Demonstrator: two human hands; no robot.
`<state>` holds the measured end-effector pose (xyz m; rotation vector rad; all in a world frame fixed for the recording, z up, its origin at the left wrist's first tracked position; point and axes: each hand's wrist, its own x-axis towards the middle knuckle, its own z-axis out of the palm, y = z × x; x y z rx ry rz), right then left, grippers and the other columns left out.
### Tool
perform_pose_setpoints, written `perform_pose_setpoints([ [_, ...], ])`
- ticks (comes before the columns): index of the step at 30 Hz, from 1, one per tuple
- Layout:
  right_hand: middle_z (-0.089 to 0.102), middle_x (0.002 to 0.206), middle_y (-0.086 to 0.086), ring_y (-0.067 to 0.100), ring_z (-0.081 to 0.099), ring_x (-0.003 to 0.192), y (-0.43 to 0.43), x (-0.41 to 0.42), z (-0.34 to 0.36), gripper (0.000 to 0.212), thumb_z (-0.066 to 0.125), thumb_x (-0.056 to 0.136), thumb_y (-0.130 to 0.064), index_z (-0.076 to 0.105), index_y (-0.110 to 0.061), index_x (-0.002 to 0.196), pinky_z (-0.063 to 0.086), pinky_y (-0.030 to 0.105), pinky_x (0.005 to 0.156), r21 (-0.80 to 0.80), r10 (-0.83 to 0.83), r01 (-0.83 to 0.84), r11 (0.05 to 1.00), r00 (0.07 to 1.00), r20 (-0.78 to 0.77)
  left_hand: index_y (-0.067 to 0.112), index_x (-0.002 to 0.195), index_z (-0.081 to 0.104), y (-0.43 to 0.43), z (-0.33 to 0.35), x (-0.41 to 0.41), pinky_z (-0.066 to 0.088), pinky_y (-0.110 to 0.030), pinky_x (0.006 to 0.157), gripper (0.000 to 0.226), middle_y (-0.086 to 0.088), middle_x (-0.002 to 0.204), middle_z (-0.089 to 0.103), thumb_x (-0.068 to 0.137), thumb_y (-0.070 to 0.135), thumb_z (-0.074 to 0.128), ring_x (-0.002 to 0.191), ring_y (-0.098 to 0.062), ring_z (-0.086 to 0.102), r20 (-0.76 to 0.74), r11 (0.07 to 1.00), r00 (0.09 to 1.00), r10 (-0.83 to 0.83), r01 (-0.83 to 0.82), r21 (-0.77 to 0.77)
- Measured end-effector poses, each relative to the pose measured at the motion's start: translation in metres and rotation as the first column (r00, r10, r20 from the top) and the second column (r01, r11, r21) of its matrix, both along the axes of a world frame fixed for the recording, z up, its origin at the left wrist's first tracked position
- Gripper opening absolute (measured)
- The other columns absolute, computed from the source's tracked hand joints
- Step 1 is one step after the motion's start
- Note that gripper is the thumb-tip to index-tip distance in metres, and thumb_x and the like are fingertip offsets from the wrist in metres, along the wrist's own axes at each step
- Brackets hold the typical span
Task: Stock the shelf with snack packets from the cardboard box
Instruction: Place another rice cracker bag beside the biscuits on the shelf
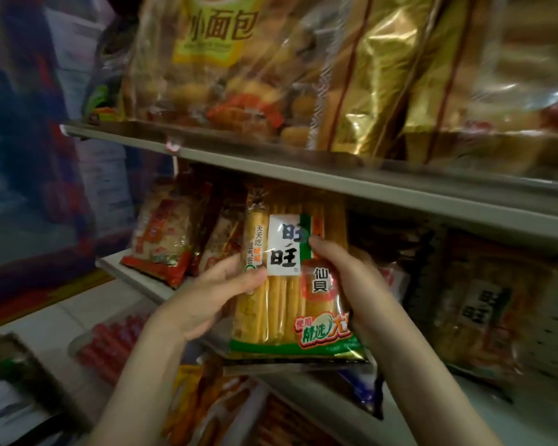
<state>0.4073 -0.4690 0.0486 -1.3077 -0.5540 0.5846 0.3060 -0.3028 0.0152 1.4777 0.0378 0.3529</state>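
A yellow rice-cracker packet (284, 304) with a white label and green bottom band stands upright at the front of the middle shelf (132, 268). My left hand (216, 294) grips its left edge with the thumb on the front. My right hand (345, 278) holds its right side, fingers curled over the label. Behind it on the same shelf lean orange-red snack packets (165, 243). A similar cracker packet (477, 307) stands to the right against the pegboard back. The cardboard box is not clearly in view.
The upper shelf edge (271, 162) hangs just above the packet, loaded with a bread-roll bag (213, 69) and gold foil bags (384, 75). Below are red sausage packs (110, 342) and more snack packets (207, 407). Blurred colourful goods fill the left side.
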Motion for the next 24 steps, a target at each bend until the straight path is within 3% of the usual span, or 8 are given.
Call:
perform_pose_setpoints([
  [2, 0.075, 0.091, 0.013, 0.03, 0.073, 0.08, -0.016, 0.008, 0.005, 0.035, 0.066, 0.084, -0.027, 0.062, -0.009, 0.114, 0.058, 0.038, 0.073, 0.016, -0.047, 0.046, 0.999, 0.998, 0.044, 0.027, 0.098, 0.073, -0.015, 0.007, 0.008, 0.055, -0.023, 0.073, 0.065, 0.002, 0.102, 0.073, 0.041, 0.054, 0.089, 0.093, -0.012, 0.069, 0.01, 0.999, 1.0, -0.029, 0.028, 0.024],
  [6, 0.074, 0.071, 0.01, 0.02, 0.07, 0.055, -0.047, 0.023, 0.013, 0.017, 0.062, 0.087, -0.017, 0.065, -0.006, 0.1, 0.053, 0.023, 0.046, 0.074, -0.141, 0.14, 0.987, 0.99, 0.018, 0.024, 0.105, 0.062, -0.052, 0.023, 0.024, 0.053, -0.019, 0.069, 0.035, 0.01, 0.091, 0.074, 0.072, 0.033, 0.072, 0.085, -0.004, 0.069, -0.03, 0.997, 0.998, -0.063, 0.065, 0.042],
  [8, 0.072, 0.062, 0.006, 0.016, 0.067, 0.047, -0.061, 0.031, 0.013, 0.007, 0.06, 0.088, -0.013, 0.064, -0.009, 0.092, 0.05, 0.02, 0.04, 0.079, -0.191, 0.189, 0.979, 0.981, 0.014, 0.025, 0.104, 0.061, -0.068, 0.025, 0.031, 0.054, -0.019, 0.071, 0.034, 0.014, 0.088, 0.074, 0.07, 0.028, 0.064, 0.083, -0.001, 0.069, -0.055, 0.996, 0.996, -0.069, 0.072, 0.048],
  [13, 0.074, 0.071, 0.008, 0.019, 0.071, 0.057, -0.115, 0.048, 0.007, 0.016, 0.056, 0.089, -0.011, 0.062, -0.009, 0.103, 0.056, 0.029, 0.048, 0.062, -0.284, 0.285, 0.957, 0.959, -0.025, 0.027, 0.123, 0.055, -0.121, 0.016, 0.053, 0.051, -0.031, 0.093, 0.046, 0.009, 0.113, 0.068, 0.08, 0.036, 0.069, 0.101, -0.005, 0.065, -0.121, 0.984, 0.992, -0.034, 0.054, 0.168],
  [16, 0.073, 0.066, 0.003, 0.017, 0.07, 0.056, -0.147, 0.057, 0.005, 0.011, 0.05, 0.092, -0.011, 0.061, -0.013, 0.092, 0.055, 0.028, 0.048, 0.087, -0.332, 0.332, 0.939, 0.943, -0.019, 0.031, 0.117, 0.057, -0.156, 0.009, 0.067, 0.052, -0.033, 0.091, 0.034, 0.01, 0.111, 0.068, 0.084, 0.039, 0.066, 0.1, -0.006, 0.065, -0.083, 0.98, 0.996, 0.039, -0.022, 0.199],
  [18, 0.074, 0.071, 0.005, 0.017, 0.071, 0.057, -0.164, 0.059, 0.002, 0.016, 0.055, 0.089, -0.02, 0.062, -0.01, 0.098, 0.053, 0.025, 0.045, 0.094, -0.345, 0.343, 0.934, 0.939, -0.003, 0.036, 0.109, 0.056, -0.177, 0.006, 0.076, 0.054, -0.031, 0.088, 0.025, 0.011, 0.11, 0.067, 0.086, 0.04, 0.063, 0.099, -0.005, 0.065, -0.074, 0.974, 0.997, 0.026, -0.009, 0.227],
  [21, 0.074, 0.09, 0.014, 0.022, 0.073, 0.068, -0.183, 0.068, -0.012, 0.047, 0.062, 0.076, -0.035, 0.063, -0.006, 0.112, 0.055, 0.028, 0.051, 0.026, -0.431, 0.431, 0.902, 0.902, 0.004, 0.027, 0.123, 0.052, -0.2, -0.004, 0.095, 0.055, -0.034, 0.087, 0.035, 0.006, 0.115, 0.065, 0.09, 0.039, 0.058, 0.1, -0.011, 0.064, -0.101, 0.965, 0.994, 0.04, -0.012, 0.264],
  [24, 0.073, 0.098, 0.014, 0.026, 0.072, 0.08, -0.196, 0.078, -0.03, 0.035, 0.059, 0.088, -0.032, 0.061, -0.008, 0.114, 0.057, 0.036, 0.063, -0.057, -0.515, 0.515, 0.855, 0.857, 0.023, 0.022, 0.138, 0.04, -0.217, -0.015, 0.116, 0.053, -0.037, 0.09, 0.046, -0.002, 0.129, 0.056, 0.095, 0.038, 0.049, 0.109, -0.021, 0.06, -0.179, 0.93, 0.977, 0.113, -0.041, 0.365],
])
